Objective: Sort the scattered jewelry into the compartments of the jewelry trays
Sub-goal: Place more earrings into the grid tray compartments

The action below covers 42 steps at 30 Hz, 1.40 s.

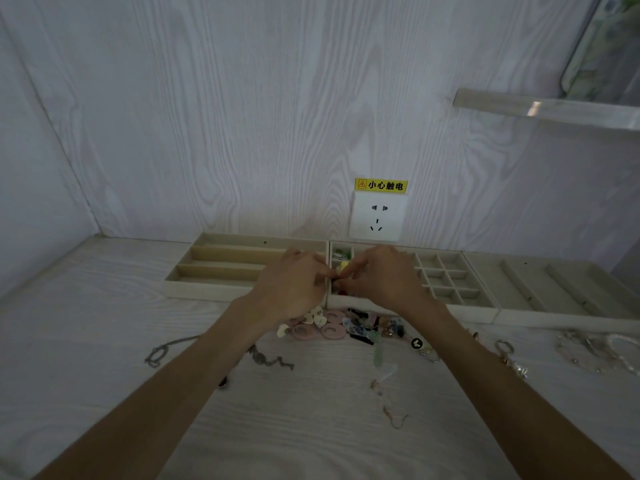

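Three beige jewelry trays stand in a row against the wall: a left tray (pixel 221 252) with long slots, a middle tray (pixel 450 282) with small square cells, a right tray (pixel 554 289) with long slots. My left hand (pixel 294 282) and my right hand (pixel 381 275) meet over the middle tray's left column, fingertips pinching a small yellowish piece (pixel 341 270) together. A green piece (pixel 341 252) and a red piece (pixel 343 292) lie in cells there. Scattered jewelry (pixel 329 327) lies on the table just in front of the trays.
A silver chain (pixel 162 351) lies at left, a dark chain (pixel 270 360) near my left forearm. Rings and pearl pieces (pixel 588 348) lie at right. A green pendant (pixel 377 355) and a hook earring (pixel 394 417) lie nearer me. A wall socket (pixel 377 216) is behind the trays.
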Tool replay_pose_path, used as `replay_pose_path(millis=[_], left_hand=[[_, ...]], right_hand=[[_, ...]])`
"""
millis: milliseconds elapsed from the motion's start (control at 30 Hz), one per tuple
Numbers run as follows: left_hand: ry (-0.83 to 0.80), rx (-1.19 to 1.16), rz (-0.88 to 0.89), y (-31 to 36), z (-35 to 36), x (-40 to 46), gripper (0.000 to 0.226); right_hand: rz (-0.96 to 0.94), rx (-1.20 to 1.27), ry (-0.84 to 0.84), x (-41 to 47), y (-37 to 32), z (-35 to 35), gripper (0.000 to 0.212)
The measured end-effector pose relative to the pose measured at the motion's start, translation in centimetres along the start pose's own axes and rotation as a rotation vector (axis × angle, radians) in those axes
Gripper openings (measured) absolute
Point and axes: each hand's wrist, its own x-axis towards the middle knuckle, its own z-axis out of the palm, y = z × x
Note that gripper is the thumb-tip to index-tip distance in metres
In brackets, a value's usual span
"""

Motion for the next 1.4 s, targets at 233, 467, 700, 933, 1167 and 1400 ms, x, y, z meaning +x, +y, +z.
replay_pose_path(millis=[233, 467, 700, 933, 1167, 1400], left_hand=[[-0.028, -0.030, 0.008, -0.3, -1.0, -0.3, 0.042], [-0.081, 0.157, 0.087, 0.3, -1.4, -0.8, 0.042], [-0.043, 0.122, 0.089, 0.2, -1.4, -0.7, 0.043], [-0.085, 0.130, 0.094, 0.0, -1.1, -0.4, 0.040], [-0.058, 0.094, 0.082, 0.1, -1.1, -0.4, 0.039], [-0.066, 0.128, 0.094, -0.2, -1.2, -0.1, 0.040]], right_hand=[[0.014, 0.172, -0.057, -0.7, 1.5, -2.9, 0.020], [-0.177, -0.329, -0.186, -3.1, 2.0, -2.1, 0.052], [-0.181, -0.325, -0.094, -3.4, 1.6, -2.0, 0.054], [-0.189, -0.329, -0.138, -3.7, 1.5, -1.6, 0.050], [-0.186, -0.305, -0.070, -3.3, 1.4, -1.5, 0.054], [-0.180, -0.307, -0.082, -3.0, 1.1, -0.9, 0.044]])
